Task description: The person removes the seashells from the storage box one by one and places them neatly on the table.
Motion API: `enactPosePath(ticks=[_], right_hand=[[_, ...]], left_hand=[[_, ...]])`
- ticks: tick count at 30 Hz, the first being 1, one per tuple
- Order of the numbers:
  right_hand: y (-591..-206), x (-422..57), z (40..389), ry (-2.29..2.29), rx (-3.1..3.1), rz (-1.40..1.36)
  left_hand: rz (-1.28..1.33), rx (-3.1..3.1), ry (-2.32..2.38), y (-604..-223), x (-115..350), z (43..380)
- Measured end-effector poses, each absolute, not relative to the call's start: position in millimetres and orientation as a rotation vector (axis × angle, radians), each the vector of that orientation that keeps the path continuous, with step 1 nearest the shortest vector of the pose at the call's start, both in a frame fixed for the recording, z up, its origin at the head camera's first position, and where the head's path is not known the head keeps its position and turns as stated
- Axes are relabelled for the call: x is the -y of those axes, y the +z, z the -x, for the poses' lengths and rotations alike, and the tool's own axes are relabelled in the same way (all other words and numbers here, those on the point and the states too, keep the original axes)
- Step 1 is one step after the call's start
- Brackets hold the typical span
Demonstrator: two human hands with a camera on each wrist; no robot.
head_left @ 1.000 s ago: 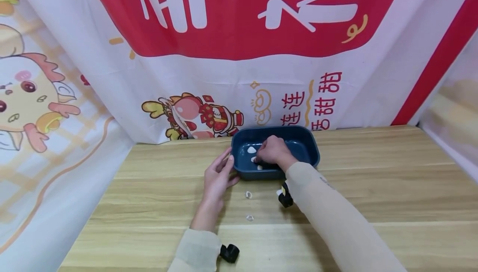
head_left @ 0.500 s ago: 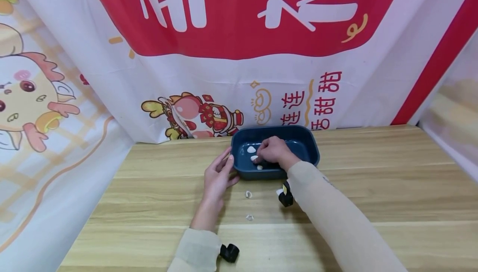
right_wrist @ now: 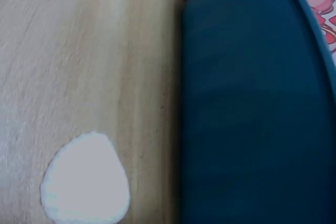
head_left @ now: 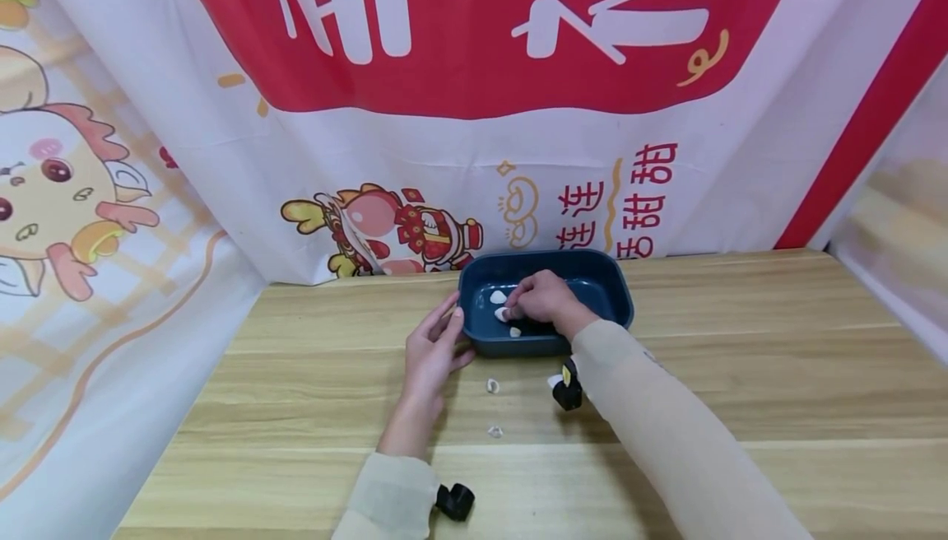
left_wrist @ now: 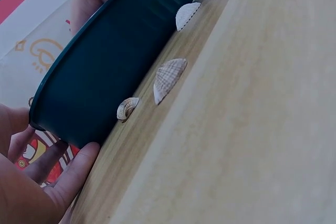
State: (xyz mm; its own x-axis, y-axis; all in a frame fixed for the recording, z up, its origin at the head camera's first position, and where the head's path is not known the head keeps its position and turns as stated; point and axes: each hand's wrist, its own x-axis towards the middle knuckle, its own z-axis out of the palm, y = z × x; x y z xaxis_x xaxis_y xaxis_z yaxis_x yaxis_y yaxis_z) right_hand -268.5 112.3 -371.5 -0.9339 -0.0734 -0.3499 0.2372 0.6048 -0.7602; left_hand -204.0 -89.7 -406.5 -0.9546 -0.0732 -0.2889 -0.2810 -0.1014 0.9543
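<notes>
A dark blue rectangular bin [head_left: 518, 348] stands at the back of the table. My left hand [head_left: 429, 355] holds its fingers spread against the left end, and the left wrist view shows fingertips [left_wrist: 86, 153] at its lower wall. Reaching into the bin from above, my right hand [head_left: 546, 300] has curled fingers and pinches a white shell [head_left: 500, 314] close over the bottom. A white shell [head_left: 498, 297] lies behind it and a small tan shell [head_left: 515, 332] in front. The right hand's fingertips are partly hidden in the head view; the right wrist view shows mainly the bin's outer wall [right_wrist: 257, 98].
In front of the bin on the wooden table [head_left: 311, 408] lie a small banded shell [left_wrist: 127, 108], a larger ribbed shell [left_wrist: 169, 80] and a white shell [right_wrist: 86, 179]. A printed cloth [head_left: 415, 145] hangs directly behind. Black cameras [head_left: 455, 503] sit on both wrists.
The right hand shifts slightly inside the bin, and the white shell at its fingertips moves a little with it. The left hand and the bin stay in place.
</notes>
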Motion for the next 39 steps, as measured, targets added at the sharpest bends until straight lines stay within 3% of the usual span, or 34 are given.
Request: enactPosePath(ticks=[22,39], right_hand=[[-332.5,-138.3,222.3,-1.672,-2.299,-0.081],[-345.3,-149.3,156.1,-1.917,-2.18,-0.085]], left_hand=[[0.43,-2.024,2.191,-409.2,87.3,204.9],[0.407,-2.035,2.199,-407.9,87.5,204.0]])
